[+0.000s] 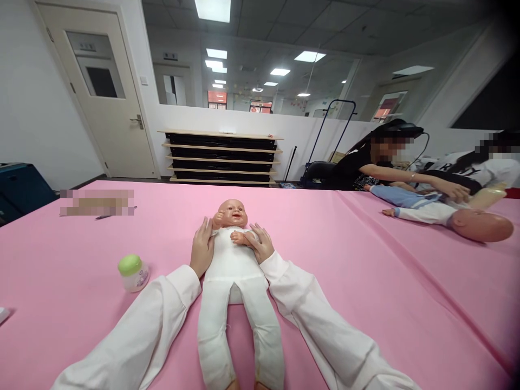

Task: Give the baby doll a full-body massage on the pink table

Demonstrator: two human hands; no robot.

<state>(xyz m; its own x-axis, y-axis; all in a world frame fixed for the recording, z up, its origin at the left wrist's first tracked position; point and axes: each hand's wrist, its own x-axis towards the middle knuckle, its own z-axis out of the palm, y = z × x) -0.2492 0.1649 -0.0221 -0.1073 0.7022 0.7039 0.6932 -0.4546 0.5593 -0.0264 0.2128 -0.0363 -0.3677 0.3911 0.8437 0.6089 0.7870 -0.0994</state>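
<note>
A baby doll (231, 254) with a white cloth body lies on its back before me, its head away from me and its legs toward me. Against its side and raised arm on the left rests my left hand (202, 249), open, with fingers stretched toward the doll's head. My right hand (262, 244) lies at the opposite shoulder, fingers extended and apart, touching the doll's bent arm (241, 237). Parts of both palms are hidden against the doll. A small jar with a green lid (132, 272) stands left of my left sleeve.
Pink cloth (333, 271) covers the table, creased at the right. Another doll (439, 211), in blue and white clothes, lies there under a co-worker's hand (453, 189). A blurred-out item (97, 202) sits far left, and a white object (4, 314) at the left edge.
</note>
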